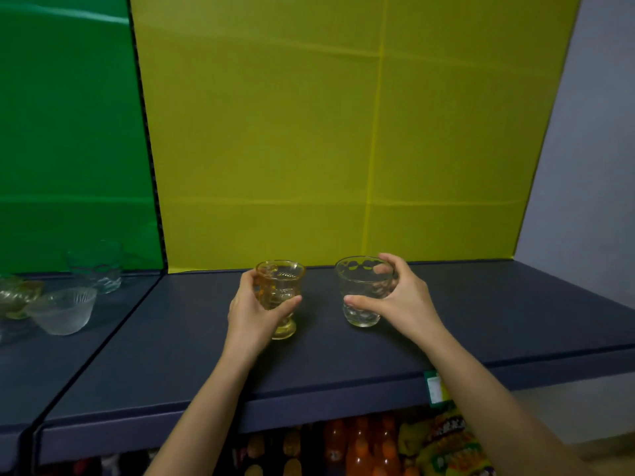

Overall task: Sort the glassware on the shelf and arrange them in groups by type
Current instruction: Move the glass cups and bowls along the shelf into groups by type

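A person's left hand (251, 314) curls its fingers round one amber footed glass (280, 286). The right hand (402, 300) grips one clear tumbler (360, 280), thumb in front and fingers behind the rim. Both glasses are upright, side by side between the hands, at or just above the dark shelf (206, 355). Well left of the left fingers, and nearer that hand, sit a ribbed clear bowl (63, 310), a clear cup (98, 267) and a blurred amber piece (19, 297).

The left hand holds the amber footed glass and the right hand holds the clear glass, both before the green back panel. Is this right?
No. The head view shows both before the yellow back panel; the green back panel is further left. The left hand holds the amber footed glass, the right hand the clear glass.
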{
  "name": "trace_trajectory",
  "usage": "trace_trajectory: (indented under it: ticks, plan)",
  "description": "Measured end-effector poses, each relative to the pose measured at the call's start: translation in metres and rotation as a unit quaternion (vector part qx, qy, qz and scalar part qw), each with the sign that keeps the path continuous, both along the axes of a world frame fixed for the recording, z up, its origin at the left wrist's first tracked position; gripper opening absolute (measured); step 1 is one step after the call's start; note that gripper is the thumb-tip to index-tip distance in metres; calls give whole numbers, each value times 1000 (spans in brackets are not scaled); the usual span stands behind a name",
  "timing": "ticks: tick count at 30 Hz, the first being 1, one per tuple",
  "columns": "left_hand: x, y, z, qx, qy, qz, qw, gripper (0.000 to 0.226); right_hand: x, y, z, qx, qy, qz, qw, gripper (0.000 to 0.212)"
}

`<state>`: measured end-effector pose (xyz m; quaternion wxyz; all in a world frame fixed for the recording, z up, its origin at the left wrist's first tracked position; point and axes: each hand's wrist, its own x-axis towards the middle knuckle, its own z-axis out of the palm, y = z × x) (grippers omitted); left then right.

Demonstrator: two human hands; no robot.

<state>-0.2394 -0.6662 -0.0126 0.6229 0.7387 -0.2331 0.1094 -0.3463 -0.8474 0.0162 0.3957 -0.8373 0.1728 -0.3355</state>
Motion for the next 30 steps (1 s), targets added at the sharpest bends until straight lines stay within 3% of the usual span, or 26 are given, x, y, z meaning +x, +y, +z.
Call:
trace_trajectory:
  ticks: [18,21,24,27,30]
  plan:
    - [-14,-10,4,56,23,38,997,54,-5,-41,-10,-1,69,59,996,100]
    - [-20,-4,6,93,26,45,994,68,-13,-42,-5,-43,91,67,993,108]
    - [-33,16,4,147,-43,113,982,75,-28,-36,3,-141,22,57,988,88]
    - [-53,43,5,223,-161,213,938,45,-36,-14,10,-202,-51,97,973,48]
    - [-71,70,12,299,-235,269,885,21,-32,21,13,-221,-49,175,958,28]
